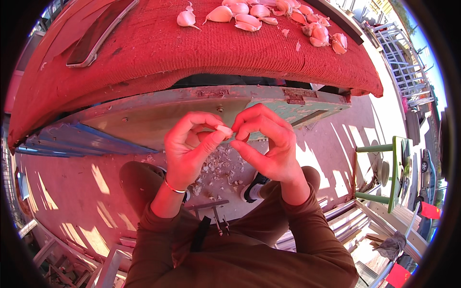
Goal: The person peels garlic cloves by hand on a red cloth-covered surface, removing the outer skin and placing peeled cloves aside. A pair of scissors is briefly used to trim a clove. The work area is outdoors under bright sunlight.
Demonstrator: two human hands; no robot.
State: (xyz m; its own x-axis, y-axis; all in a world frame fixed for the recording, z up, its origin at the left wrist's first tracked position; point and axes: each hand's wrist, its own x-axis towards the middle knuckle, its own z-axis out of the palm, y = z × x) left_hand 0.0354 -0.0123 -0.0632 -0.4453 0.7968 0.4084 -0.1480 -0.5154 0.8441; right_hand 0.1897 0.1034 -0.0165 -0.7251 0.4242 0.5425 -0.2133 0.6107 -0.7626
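Between the thumb and fingers of my left hand (186,146) is a pale garlic clove (224,129), held up in front of the table's edge. The curled fingers of my right hand (272,144) meet the clove's right end, thumb and forefinger close together there. Any bit of skin pinched between them is too small to make out. Beyond both hands, several garlic cloves (248,22) and partly split bulbs lie on the red ribbed cloth (216,55) that covers the table.
A phone (98,36) lies on the cloth at the left. Garlic skins (218,168) litter the floor between my feet. A cabinet door (192,110) with worn paint fronts the table. To the right stands a green-framed stool (394,175) beside stacked boards (345,223).
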